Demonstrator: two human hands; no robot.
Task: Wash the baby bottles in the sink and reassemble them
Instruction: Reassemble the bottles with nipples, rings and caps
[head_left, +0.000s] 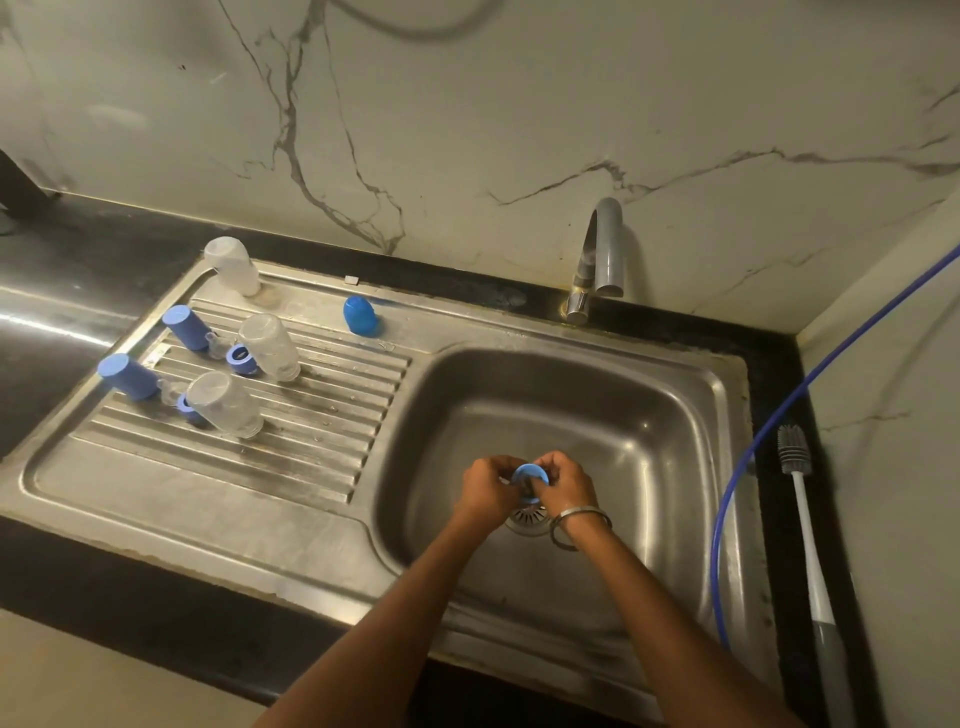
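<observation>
Sink basin (597, 395) was seen steel, with ribbed drainboard (291, 415) at its left. Bottle bodies (270, 347), blue caps (127, 376) and collars were stood inverted on the drainboard. Left hand (485, 488) and right hand (566, 486) were held over the drain (527, 518). Blue ring (530, 477) was pinched between fingertips of both hands, fingers narrowly curled around its rim.

Both hands (524, 486) hold a blue ring (530, 475) over the sink (649, 395).
</observation>
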